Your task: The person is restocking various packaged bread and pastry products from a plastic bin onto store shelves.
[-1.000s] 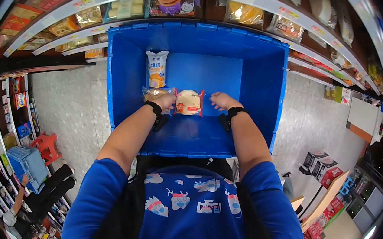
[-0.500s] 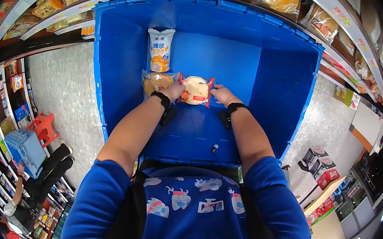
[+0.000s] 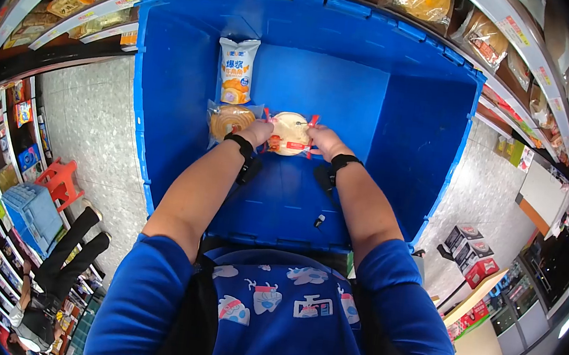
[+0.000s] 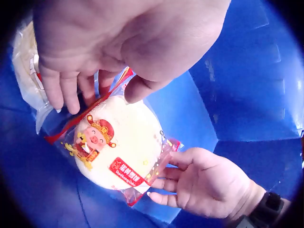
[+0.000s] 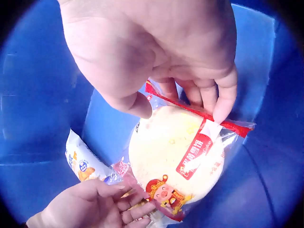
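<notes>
Packaged cake [image 4: 121, 137] — round and creamy white, red-edged, pig-printed

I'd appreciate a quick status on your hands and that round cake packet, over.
Left hand and right hand gripping opposite red ends of round cake packet. Packet inside blue crate. Coiled pastry packet close beside left hand.

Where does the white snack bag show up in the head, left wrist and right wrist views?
Head: the white snack bag stands out left of centre, above the coiled pastry pack.
Left wrist: not in it.
Right wrist: lower left, just above the left hand.
Shared landmark: the round cake pack with red ends, in all three views.
</notes>
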Motion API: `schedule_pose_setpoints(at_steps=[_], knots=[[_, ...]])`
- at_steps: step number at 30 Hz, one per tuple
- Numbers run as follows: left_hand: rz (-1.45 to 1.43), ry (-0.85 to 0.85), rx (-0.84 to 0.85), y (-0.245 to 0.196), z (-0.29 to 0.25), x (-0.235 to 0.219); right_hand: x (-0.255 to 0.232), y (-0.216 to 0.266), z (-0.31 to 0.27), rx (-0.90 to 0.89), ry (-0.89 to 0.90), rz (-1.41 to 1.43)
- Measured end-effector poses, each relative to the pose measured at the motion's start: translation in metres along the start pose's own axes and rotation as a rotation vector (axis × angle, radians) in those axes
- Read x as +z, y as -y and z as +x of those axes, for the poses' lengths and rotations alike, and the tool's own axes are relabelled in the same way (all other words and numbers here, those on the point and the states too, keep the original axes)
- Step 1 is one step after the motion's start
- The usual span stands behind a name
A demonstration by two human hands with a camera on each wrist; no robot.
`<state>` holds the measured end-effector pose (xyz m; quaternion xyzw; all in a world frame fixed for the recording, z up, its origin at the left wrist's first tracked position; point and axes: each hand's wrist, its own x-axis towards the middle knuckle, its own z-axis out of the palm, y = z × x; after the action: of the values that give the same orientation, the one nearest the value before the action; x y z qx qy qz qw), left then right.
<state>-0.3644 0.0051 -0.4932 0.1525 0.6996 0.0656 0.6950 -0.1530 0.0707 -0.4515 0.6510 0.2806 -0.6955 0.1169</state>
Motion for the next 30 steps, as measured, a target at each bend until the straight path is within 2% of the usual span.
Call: schedule_pose_setpoints(at_steps=[1, 3, 8, 11, 16, 18, 21, 24, 25, 26, 28, 30], knots=[[0.082, -0.005, -0.029, -0.010, -0.010, -0.003, -0.003, 0.003, -0.001, 0.009, -0.006, 0.019], [0.070, -0.006, -0.003, -0.021, -0.025, -0.005, -0.008, 0.007, -0.003, 0.005, -0.016, 0.008], [0.054, -0.015, 0.080, -0.023, -0.039, -0.003, -0.015, 0.007, -0.012, 0.029, -0.036, -0.033], [0.042, 0.109, 0.017, -0.044, -0.055, -0.010, -0.022, 0.031, -0.053, 0.001, 0.022, 0.023], [0.014, 0.084, 0.102, -0.092, -0.134, -0.031, -0.019, 0.051, -0.121, -0.151, 0.043, 0.154], [-0.036, 0.150, 0.259, -0.091, -0.147, -0.038, -0.021, 0.051, -0.153, -0.240, 0.067, 0.260], [-0.151, 0.221, 0.465, -0.094, -0.250, -0.053, -0.005, 0.049, -0.248, -0.408, 0.119, 0.272], [0.024, 0.191, 0.730, -0.080, -0.315, -0.074, 0.018, 0.045, -0.320, -0.591, 0.025, 0.142], [-0.087, 0.240, 0.773, -0.075, -0.348, -0.073, 0.026, 0.043, -0.338, -0.637, 0.007, 0.081], [-0.037, 0.234, 0.766, -0.074, -0.370, -0.079, 0.030, 0.042, -0.356, -0.681, -0.002, 0.067], [-0.037, 0.215, 0.845, -0.072, -0.403, -0.083, 0.034, 0.042, -0.372, -0.765, 0.083, 0.169], [-0.043, 0.203, 0.852, -0.067, -0.433, -0.086, 0.037, 0.042, -0.392, -0.816, 0.134, 0.202]])
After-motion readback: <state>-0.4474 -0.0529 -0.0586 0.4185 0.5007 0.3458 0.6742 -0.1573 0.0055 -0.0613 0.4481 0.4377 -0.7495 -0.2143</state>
